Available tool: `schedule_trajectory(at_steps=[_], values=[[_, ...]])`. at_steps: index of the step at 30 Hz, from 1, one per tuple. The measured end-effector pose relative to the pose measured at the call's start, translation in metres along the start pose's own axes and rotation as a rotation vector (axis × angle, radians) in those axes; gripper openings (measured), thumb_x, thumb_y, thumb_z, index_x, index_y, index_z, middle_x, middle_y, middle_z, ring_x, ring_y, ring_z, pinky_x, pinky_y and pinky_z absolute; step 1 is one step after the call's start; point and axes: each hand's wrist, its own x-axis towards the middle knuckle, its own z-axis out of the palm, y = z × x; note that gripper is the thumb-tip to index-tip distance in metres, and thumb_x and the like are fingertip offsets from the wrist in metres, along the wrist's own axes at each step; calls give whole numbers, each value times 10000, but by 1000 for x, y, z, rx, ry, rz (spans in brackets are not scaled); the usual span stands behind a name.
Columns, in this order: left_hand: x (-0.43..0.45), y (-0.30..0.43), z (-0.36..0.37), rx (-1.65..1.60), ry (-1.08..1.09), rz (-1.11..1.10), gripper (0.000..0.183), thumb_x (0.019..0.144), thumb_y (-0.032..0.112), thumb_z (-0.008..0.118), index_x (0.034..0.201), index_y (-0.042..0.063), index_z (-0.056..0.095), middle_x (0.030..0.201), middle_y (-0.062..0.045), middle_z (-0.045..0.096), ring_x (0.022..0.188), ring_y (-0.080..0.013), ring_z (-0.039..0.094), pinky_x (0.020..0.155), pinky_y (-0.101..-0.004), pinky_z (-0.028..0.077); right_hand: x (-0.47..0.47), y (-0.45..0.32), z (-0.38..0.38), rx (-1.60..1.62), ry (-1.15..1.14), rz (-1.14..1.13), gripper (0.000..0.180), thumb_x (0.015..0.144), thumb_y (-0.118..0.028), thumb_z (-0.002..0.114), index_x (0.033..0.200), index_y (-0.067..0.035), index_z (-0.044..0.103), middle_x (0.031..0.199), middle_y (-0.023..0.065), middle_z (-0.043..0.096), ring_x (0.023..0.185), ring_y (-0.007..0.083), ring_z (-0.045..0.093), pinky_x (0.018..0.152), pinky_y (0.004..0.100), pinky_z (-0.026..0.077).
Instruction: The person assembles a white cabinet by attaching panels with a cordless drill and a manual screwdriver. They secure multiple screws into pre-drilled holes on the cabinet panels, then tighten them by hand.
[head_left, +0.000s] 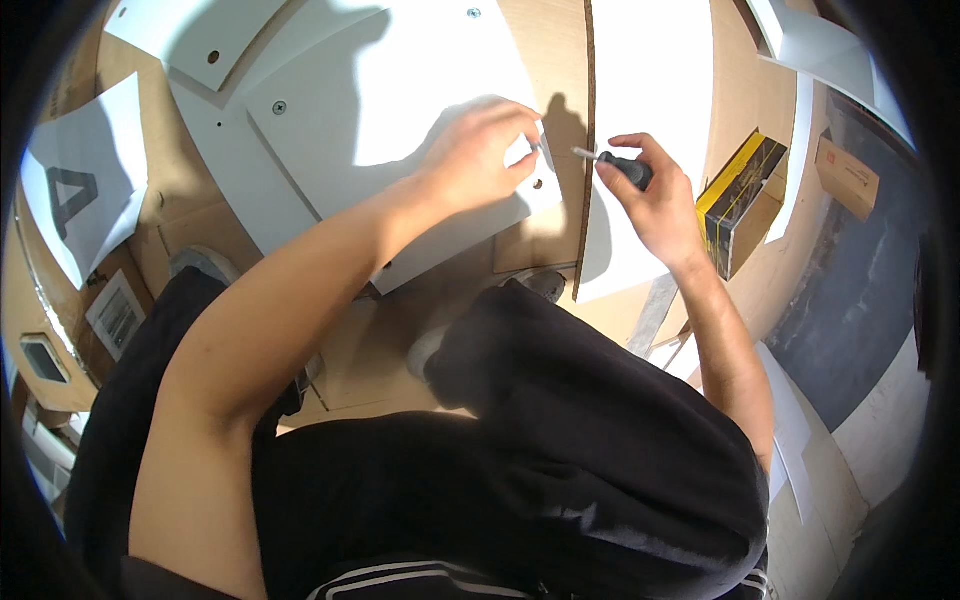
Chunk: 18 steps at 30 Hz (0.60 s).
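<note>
My left hand is over the right edge of a white board, pinching a small metallic piece between thumb and fingertips. What that fitting is exactly is too small to tell. Just below those fingers the board has a round drilled hole. A cross-slotted metal fitting sits in the board's left part, and a similar fitting is at its far edge. My right hand grips the black handle of a screwdriver, its short shaft pointing left toward my left hand.
Another white panel with a brown raw edge lies under my right hand. Beside it stands an open yellow-and-black box. A drilled white panel is at upper left, near a printed sheet. Cardboard covers the floor.
</note>
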Motion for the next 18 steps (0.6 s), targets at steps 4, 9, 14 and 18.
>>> schedule_trajectory(at_steps=[4, 9, 14, 18], values=[[24, 3, -34, -355, 51, -437, 99, 917, 42, 754, 983, -16, 709, 937, -128, 775, 864, -181, 742, 826, -320, 586, 30, -3, -6, 122, 56, -31, 376, 948, -326, 737, 1155, -17, 681, 691, 10, 590, 628, 89, 505, 596, 286, 426], [58, -7, -76, -782, -43, -595, 93, 938, 41, 702, 1001, -24, 683, 988, -155, 761, 882, -218, 735, 808, -318, 574, 67, -25, 3, 290, 33, -132, 403, 963, -368, 733, 1163, -19, 706, 739, 11, 586, 671, 79, 540, 616, 273, 442], [71, -20, -98, -1232, 120, -734, 129, 936, 123, 724, 983, 12, 679, 858, -89, 724, 750, -223, 689, 724, -318, 556, 104, -52, 9, 115, 94, -284, 529, 952, -478, 725, 1195, -9, 700, 826, 78, 666, 728, 140, 643, 682, 310, 529], [73, -26, -100, 81, 109, -583, 189, 917, 211, 748, 1032, 72, 691, 739, -66, 686, 701, -243, 676, 697, -372, 564, 128, -65, 16, 8, 114, -302, 580, 936, -520, 728, 1193, -1, 697, 896, 116, 706, 753, 186, 692, 710, 323, 564]])
